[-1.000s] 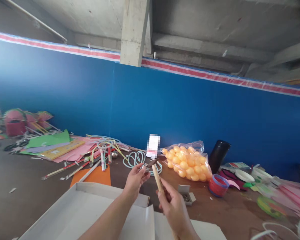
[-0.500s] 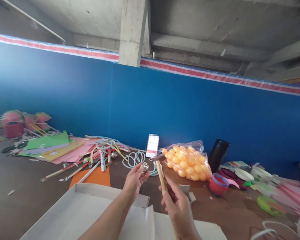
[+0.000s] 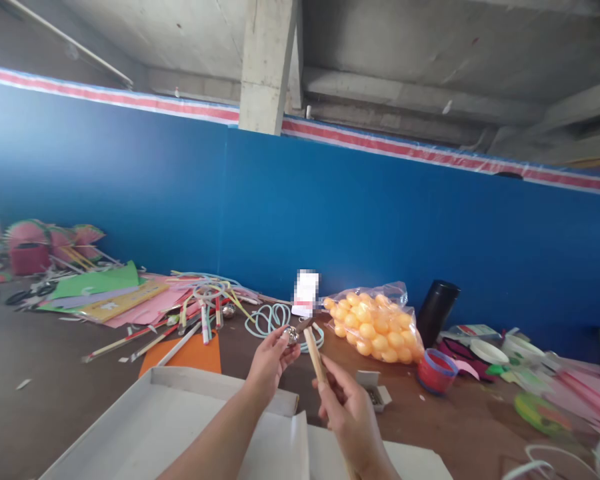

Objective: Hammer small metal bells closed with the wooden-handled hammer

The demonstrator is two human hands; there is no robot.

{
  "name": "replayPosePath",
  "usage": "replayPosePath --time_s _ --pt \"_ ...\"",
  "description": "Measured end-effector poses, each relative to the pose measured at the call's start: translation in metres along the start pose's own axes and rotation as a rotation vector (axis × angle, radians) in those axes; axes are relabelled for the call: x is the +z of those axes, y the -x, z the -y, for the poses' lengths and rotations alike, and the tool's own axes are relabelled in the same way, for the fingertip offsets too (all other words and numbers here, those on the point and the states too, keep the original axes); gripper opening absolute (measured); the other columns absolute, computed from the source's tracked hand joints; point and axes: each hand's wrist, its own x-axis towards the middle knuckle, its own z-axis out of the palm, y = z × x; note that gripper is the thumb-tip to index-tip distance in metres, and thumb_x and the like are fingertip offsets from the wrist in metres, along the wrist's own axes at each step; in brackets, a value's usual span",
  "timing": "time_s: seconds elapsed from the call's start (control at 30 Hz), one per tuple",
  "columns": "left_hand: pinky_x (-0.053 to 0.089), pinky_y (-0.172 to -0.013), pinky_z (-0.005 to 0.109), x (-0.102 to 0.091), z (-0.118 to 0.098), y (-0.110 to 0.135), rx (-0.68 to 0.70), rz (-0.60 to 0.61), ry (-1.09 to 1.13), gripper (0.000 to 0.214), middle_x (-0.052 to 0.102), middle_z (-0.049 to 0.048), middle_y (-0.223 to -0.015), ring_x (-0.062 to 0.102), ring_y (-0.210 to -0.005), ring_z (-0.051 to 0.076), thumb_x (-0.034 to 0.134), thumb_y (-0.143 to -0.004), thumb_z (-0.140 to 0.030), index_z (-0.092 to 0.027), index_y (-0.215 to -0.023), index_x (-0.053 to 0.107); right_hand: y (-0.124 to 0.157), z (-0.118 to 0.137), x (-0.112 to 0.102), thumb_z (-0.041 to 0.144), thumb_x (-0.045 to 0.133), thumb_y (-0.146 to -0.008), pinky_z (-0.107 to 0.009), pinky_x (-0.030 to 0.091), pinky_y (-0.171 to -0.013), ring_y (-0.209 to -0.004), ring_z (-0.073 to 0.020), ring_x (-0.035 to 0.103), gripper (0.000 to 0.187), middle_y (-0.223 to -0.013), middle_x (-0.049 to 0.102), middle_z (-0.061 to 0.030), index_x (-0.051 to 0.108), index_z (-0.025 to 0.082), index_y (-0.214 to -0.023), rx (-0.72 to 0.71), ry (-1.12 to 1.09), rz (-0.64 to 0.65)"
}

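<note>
A: What fills the back?
B: A blue wall (image 3: 380, 220), and below it a brown table (image 3: 55, 387) littered with craft stuff.

A: And closest to the camera?
B: An open white box (image 3: 180, 427) on the table's near edge. Both forearms reach out over it.

A: Beyond the hands?
B: A clear bag (image 3: 375, 323) of orange balls, with a black cup (image 3: 437, 310) just to its right. Left of the bag lie loops of pale cord (image 3: 273, 317), and further left coloured paper (image 3: 130, 300).

A: Now the hands.
B: The left hand (image 3: 270, 357) is raised above the box's far wall, its grip pinched shut on a small silver ball (image 3: 291, 335) at the fingertips. The right hand (image 3: 347, 417) sits lower and nearer, its grip closed round a wooden stick (image 3: 314, 353).

A: How does the stick stand?
B: Tilted up and to the left, with its dark tip against the ball.

A: So where is the ball?
B: In the air, between left fingertips and stick tip, in front of the cord.
</note>
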Motion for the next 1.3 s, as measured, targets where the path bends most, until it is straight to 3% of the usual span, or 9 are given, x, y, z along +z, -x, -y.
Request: replayPosePath --time_s 0.1,0.53,0.7,1.17,1.3 --pt "0.053 -0.064 0.026 -0.001 0.000 -0.001 -0.001 -0.016 0.000 0.022 0.064 0.0075 -0.073 0.063 -0.061 0.013 0.057 -0.077 -0.012 -0.011 -0.099 0.054 0.001 0.001 0.001 0.040 0.056 -0.074 -0.018 0.038 -0.035 -0.044 -0.0104 0.050 0.050 -0.073 0.064 -0.0070 0.055 0.014 -0.117 0.012 -0.005 0.043" --pt "0.052 -0.065 0.028 -0.003 0.002 -0.003 0.001 -0.056 -0.040 0.025 0.063 0.0075 -0.077 0.063 -0.062 0.013 0.059 -0.076 -0.015 -0.011 -0.100 0.053 0.001 0.001 0.001 0.041 0.056 -0.073 -0.019 0.039 -0.034 -0.043 -0.0105 0.051 0.051 -0.077 0.065 -0.0083 0.055 0.014 -0.116 0.003 -0.004 -0.008" --pt "0.053 -0.063 0.027 -0.004 0.003 -0.004 -0.009 -0.055 -0.057 0.027 0.062 0.0071 -0.075 0.062 -0.060 0.013 0.060 -0.075 -0.016 -0.011 -0.100 0.053 0.001 0.003 0.001 0.042 0.056 -0.072 -0.019 0.040 -0.034 -0.043 -0.0108 0.052 0.050 -0.076 0.066 -0.0083 0.057 0.014 -0.114 0.041 0.012 0.030" --pt "0.053 -0.063 0.028 -0.004 0.004 -0.004 0.011 -0.063 -0.102 0.028 0.062 0.0075 -0.080 0.062 -0.061 0.013 0.061 -0.075 -0.019 -0.012 -0.101 0.053 -0.003 -0.009 0.002 0.050 0.055 -0.071 -0.017 0.036 -0.029 -0.041 -0.0105 0.050 0.059 -0.077 0.066 -0.0097 0.053 0.013 -0.117 0.013 0.003 -0.076" --pt "0.053 -0.061 0.028 -0.003 0.004 -0.004 -0.001 -0.048 -0.101 0.031 0.061 0.0065 -0.075 0.062 -0.059 0.013 0.063 -0.073 -0.020 -0.011 -0.102 0.054 -0.002 -0.009 0.003 0.049 0.056 -0.070 -0.018 0.036 -0.029 -0.039 -0.0101 0.050 0.055 -0.075 0.065 -0.0086 0.056 0.014 -0.113 0.019 0.014 -0.029"
